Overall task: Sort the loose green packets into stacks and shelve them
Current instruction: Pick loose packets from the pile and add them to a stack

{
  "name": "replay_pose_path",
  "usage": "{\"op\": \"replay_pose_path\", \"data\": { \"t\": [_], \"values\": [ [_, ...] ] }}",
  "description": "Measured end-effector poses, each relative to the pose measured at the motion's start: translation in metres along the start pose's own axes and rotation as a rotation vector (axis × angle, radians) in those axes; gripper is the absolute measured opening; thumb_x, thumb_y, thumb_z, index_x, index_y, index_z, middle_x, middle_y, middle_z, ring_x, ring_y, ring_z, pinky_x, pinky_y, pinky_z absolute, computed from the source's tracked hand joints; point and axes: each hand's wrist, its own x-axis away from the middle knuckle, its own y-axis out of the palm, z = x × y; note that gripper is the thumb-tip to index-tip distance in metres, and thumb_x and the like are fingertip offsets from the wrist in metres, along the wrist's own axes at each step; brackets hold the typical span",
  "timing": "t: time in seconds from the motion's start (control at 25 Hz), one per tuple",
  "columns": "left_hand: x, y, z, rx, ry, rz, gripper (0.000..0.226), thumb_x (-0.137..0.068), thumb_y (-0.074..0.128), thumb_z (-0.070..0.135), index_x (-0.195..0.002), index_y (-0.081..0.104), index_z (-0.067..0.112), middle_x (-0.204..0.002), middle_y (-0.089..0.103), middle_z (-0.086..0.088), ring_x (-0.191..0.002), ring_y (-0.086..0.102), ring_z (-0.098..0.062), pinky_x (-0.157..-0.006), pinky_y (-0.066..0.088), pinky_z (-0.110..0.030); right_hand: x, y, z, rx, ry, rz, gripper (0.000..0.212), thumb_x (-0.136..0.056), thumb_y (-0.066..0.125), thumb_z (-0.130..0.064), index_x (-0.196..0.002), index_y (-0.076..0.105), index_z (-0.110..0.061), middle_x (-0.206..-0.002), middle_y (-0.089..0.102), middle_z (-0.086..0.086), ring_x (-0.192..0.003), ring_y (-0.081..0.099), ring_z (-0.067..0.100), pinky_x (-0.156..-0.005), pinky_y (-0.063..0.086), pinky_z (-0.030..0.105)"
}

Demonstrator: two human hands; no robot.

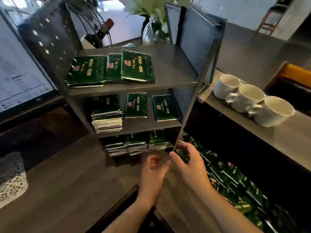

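Note:
A dark metal shelf rack (168, 84) stands on the counter. Its top shelf carries three low stacks of green packets (137, 66). The middle shelf holds a tall stack (106, 115) at the left and two thin ones beside it. Several stacks fill the bottom shelf (134, 145). A heap of loose green packets (235, 180) lies to the right of the rack. My right hand (188, 162) reaches into the near end of that heap with its fingers curled around a packet. My left hand (154, 172) hovers beside it, loosely cupped and holding nothing.
Three white cups (252, 98) stand on a ledge at the right. A glass vase with white flowers (154, 32) and a dark bottle (99, 36) stand behind the rack. A screen (20, 73) is at the left, and a white patterned holder (11, 179) sits on the wooden counter.

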Motion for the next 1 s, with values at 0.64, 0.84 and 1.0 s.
{"op": "replay_pose_path", "data": {
  "t": [0.64, 0.84, 1.0],
  "values": [
    [-0.094, 0.138, -0.132, -0.815, 0.229, -0.591, 0.042, -0.086, 0.079, 0.028, -0.126, 0.066, 0.019, -0.127, 0.058, -0.005, -0.121, 0.053, -0.021, -0.099, 0.043, -0.028, 0.026, -0.057, 0.233, 0.399, 0.396, 0.248, 0.053, -0.091, 0.069, -0.037, -0.135, 0.055, -0.010, -0.129, 0.057, 0.009, -0.124, 0.048, 0.029, -0.104, 0.043, 0.042],
    [-0.119, 0.155, -0.144, -1.003, 0.564, -0.602, 0.050, -0.090, 0.073, 0.021, -0.138, 0.059, 0.016, -0.142, 0.047, -0.006, -0.132, 0.044, -0.024, -0.105, 0.045, -0.033, 0.011, -0.051, 0.252, 0.621, 0.345, 0.190, 0.063, -0.089, 0.070, -0.041, -0.141, 0.049, -0.013, -0.129, 0.049, 0.011, -0.122, 0.046, 0.030, -0.101, 0.046, 0.042],
    [-0.135, 0.168, -0.142, -1.114, 0.649, -0.646, 0.062, -0.089, 0.074, 0.019, -0.147, 0.051, 0.018, -0.150, 0.041, -0.007, -0.137, 0.042, -0.026, -0.109, 0.046, -0.040, 0.004, -0.050, 0.258, 0.745, 0.296, 0.170, 0.052, -0.092, 0.066, -0.024, -0.140, 0.051, -0.011, -0.128, 0.051, 0.014, -0.120, 0.047, 0.034, -0.097, 0.048, 0.047]
  ]
}}
